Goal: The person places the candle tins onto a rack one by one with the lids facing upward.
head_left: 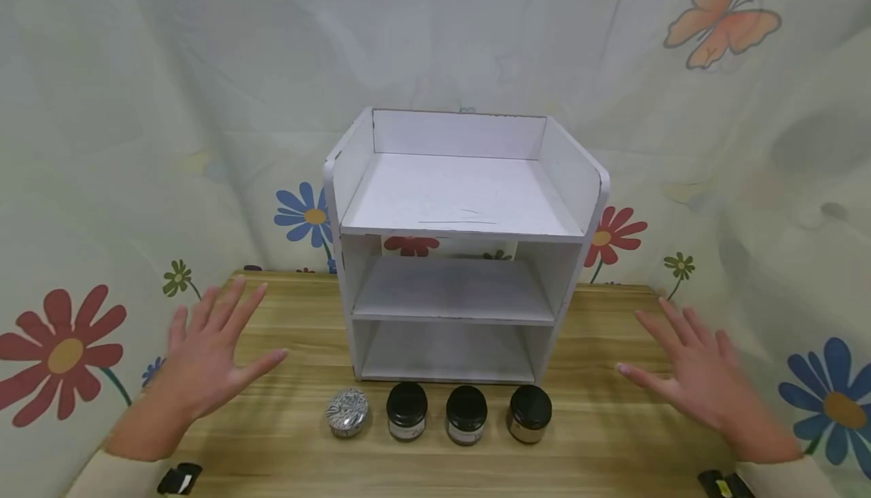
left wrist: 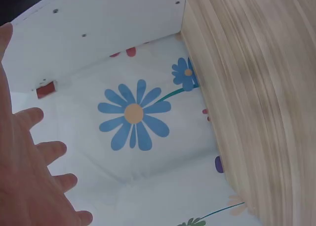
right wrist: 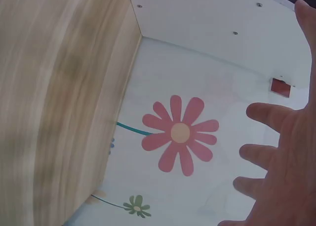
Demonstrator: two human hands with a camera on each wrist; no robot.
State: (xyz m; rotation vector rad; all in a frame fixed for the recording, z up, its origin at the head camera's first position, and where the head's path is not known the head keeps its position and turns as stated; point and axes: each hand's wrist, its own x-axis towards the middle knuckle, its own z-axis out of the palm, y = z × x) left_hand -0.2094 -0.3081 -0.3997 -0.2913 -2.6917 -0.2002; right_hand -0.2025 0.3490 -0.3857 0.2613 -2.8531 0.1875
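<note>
Hovering at far left above the wooden table (head_left: pixel 286 437): left hand (head_left: pixel 204 358), palm down, fingers spread wide and straight, holding nothing and touching nothing. Seen from the left wrist view, fingers (left wrist: pixel 47 152) splayed against the flowered backdrop (left wrist: pixel 133 114).

Further right, a row of four small jars near the table's front edge: a patterned silver tin (head_left: pixel 348 412), then a first black-lidded jar (head_left: pixel 407 410), a second black-lidded jar (head_left: pixel 466 414), and a gold-bodied jar with black lid (head_left: pixel 530 412), each standing upright and just apart from its neighbour.

Directly behind the row, a white three-tier shelf unit (head_left: pixel 578 180), every level bare.

At far right, right hand (head_left: pixel 701 377), likewise flat, fingers fanned open, gripping nothing, well apart from the jars.

Judged best for a clean pick-up: lowering one hand straight over a lid, curling fingers round the sides, lifting vertically to avoid knocking adjacent jars.
</note>
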